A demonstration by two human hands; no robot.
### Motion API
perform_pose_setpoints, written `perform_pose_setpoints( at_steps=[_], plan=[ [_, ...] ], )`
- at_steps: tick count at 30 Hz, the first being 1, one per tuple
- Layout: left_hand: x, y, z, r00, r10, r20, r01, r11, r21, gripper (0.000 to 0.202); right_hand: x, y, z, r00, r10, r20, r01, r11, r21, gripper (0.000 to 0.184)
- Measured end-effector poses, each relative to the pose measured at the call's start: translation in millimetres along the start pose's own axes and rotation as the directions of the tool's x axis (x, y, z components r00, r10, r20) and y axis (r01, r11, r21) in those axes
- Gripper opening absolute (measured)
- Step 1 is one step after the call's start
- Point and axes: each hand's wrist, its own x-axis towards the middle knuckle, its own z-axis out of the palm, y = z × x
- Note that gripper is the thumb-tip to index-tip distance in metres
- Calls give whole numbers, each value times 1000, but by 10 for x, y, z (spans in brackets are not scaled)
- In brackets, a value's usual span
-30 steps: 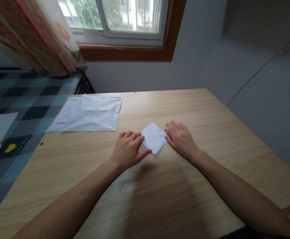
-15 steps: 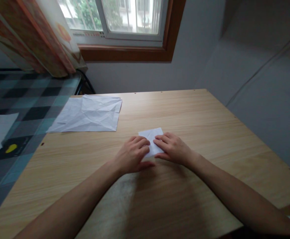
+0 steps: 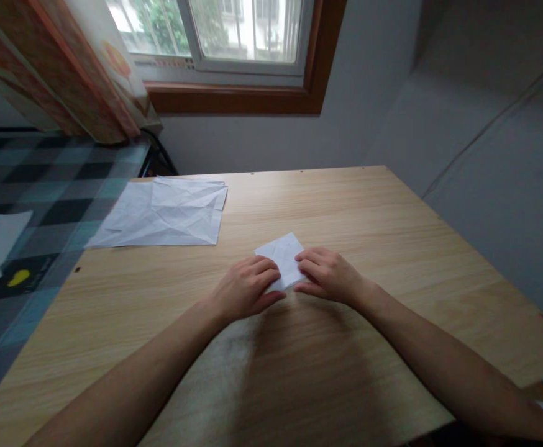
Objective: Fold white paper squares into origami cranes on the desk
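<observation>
A small white piece of folded paper [image 3: 284,256] lies on the wooden table between my two hands, turned at an angle with one corner pointing away from me. My left hand [image 3: 253,285] has its curled fingers over the paper's left part, and its thumb lies along the near edge. At the right edge, my right hand [image 3: 325,273] grips the paper with bent fingers on top and its thumb close to the near corner. The fingers cover both side parts of the paper.
Creased white paper sheets [image 3: 173,214] lie at the table's [image 3: 346,211] far left. A checked cloth [image 3: 66,186] covers the surface to the left, with a white paper [image 3: 1,248] and a dark item with a yellow mark [image 3: 18,277]. Beyond are a curtain, a window and walls.
The folded paper has turned counterclockwise, its far corner now nearer the middle. My right hand has shifted slightly right, and my left thumb has drawn up nearer the paper.
</observation>
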Motion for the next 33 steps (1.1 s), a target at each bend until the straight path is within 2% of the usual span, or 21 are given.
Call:
perform_pose_setpoints(
  at_steps=[7, 11, 14, 19, 23, 25, 29, 33],
  plan=[
    [6, -29, 18, 996, -71, -50, 68, 995, -67, 30, 8, -1, 10, 1000, 12, -22, -13, 1000, -10, 37],
    [16, -18, 0, 995, -88, -47, 84, 994, -71, 29, 25, -14, 28, 999, 42, -5, -43, 999, -25, 28],
    [9, -20, 10, 993, -105, -61, 103, 994, -41, 25, 39, -42, 52, 995, 101, -26, -102, 994, -28, 25],
    [-9, -41, 65, 966, -191, -175, 185, 982, -50, 28, 69, -97, 68, 963, 261, -58, -262, 965, -13, 23],
    [1, -60, 81, 968, -186, -167, 190, 982, 7, 24, 72, -101, 84, 932, 357, -64, -359, 933, -22, 11],
    [5, -76, 90, 977, -146, -155, 158, 985, 72, 21, 62, -87, 100, 938, 339, -75, -341, 940, -6, 6],
    [-1, -84, 95, 994, -55, -96, 70, 985, 158, 23, 46, -68, 111, 979, 189, -72, -191, 982, -11, 14],
    [5, -21, 53, 998, -63, -9, 63, 978, 199, 25, 44, -103, 79, 987, 144, -64, -146, 989, -35, 15]
  ],
)
